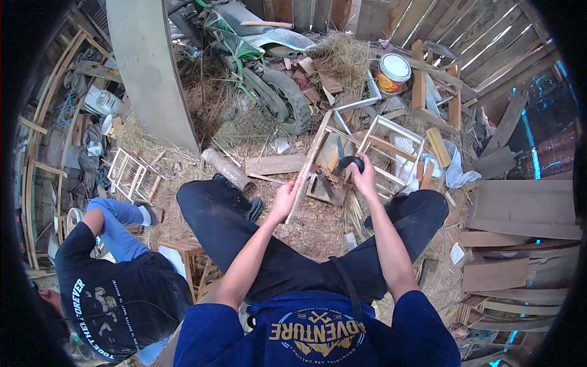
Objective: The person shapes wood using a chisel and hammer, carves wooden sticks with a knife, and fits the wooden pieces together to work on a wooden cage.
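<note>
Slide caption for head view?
Left hand on a wooden strip, right hand on a black handle, above straw-strewn floor.

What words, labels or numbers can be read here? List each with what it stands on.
"ADVENTURE": wearer's blue shirt
"MOUNTAINS ARE CALLING": same shirt, below
"TOGETHER": other person's black shirt
"FOREVER": same black shirt
Too small or blurred: both shirts' finer print, the white-lidded bucket's label.

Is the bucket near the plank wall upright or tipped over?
Upright: the bucket shows its round white top uppermost, its label on the side below.

Wooden strip [313, 160] in left hand [284, 200]
</note>
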Tool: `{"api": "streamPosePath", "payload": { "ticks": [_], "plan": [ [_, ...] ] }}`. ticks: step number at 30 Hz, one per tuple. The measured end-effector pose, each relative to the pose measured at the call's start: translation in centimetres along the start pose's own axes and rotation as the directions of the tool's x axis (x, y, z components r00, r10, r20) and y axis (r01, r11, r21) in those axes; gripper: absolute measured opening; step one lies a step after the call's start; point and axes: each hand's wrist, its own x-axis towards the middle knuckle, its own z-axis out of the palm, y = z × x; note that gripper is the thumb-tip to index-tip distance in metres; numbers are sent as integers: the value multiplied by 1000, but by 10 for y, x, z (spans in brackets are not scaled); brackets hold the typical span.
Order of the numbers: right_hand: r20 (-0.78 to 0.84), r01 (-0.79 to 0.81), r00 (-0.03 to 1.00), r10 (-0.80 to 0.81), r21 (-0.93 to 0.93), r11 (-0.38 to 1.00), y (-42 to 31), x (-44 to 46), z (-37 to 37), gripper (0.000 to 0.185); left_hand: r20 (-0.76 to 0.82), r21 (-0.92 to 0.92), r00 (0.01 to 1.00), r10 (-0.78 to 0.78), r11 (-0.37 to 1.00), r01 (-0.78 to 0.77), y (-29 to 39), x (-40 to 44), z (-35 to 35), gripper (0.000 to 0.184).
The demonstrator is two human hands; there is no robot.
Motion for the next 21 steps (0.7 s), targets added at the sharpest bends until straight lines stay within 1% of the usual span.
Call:
{"api": "streamPosePath", "payload": {
  "ticks": [2, 3, 6, 9, 12, 13, 15, 17, 18, 20, 21],
  "plan": [
    [-81, 86, 992, -99, -149, 985, 13, 0, 0, 37, 11, -4, 1000, 11, 1000, -11, 6, -5, -3, 54],
    [-126, 143, 980, -156, -107, 984, 13, -1, 1, 36, 15, -5, 1000, 21, 1000, -21, 8, -5, -5, 54],
    [-178, 142, 974, -142, -15, 990, 7, -3, -1, 33, 24, -19, 999, 21, 1000, -20, 16, -5, -7, 54],
    [-11, 192, 981, -193, -72, 979, -9, -9, -9, 34, 52, 29, 998, -24, 999, 22, 28, -9, -10, 54],
    [132, 374, 925, -355, -170, 912, -9, -10, 0, 39, 43, 52, 999, -7, 999, 5, 20, -5, -6, 54],
    [135, 387, 920, -367, -174, 906, -10, -9, 4, 39, 50, 56, 999, -14, 998, 12, 19, -4, -5, 54],
    [111, 393, 920, -377, -271, 879, -15, -8, 4, 37, 65, 69, 997, -31, 997, 26, 14, -4, -3, 54],
    [70, 378, 923, -378, -348, 858, -23, -6, 2, 33, 40, 21, 999, -4, 1000, 3, 8, -5, 0, 54],
    [86, 329, 943, -322, -392, 859, -28, -5, 0, 34, 28, -4, 1000, 11, 1000, -11, 11, -6, -1, 54],
    [106, 235, 972, -210, -480, 845, -39, -2, -4, 35, 77, 12, 996, -44, 999, 43, 16, -9, -7, 53],
    [66, 221, 975, -214, -443, 869, -37, 0, -3, 36, 100, 21, 992, -70, 997, 69, 19, -10, -10, 52]
  ]
}}
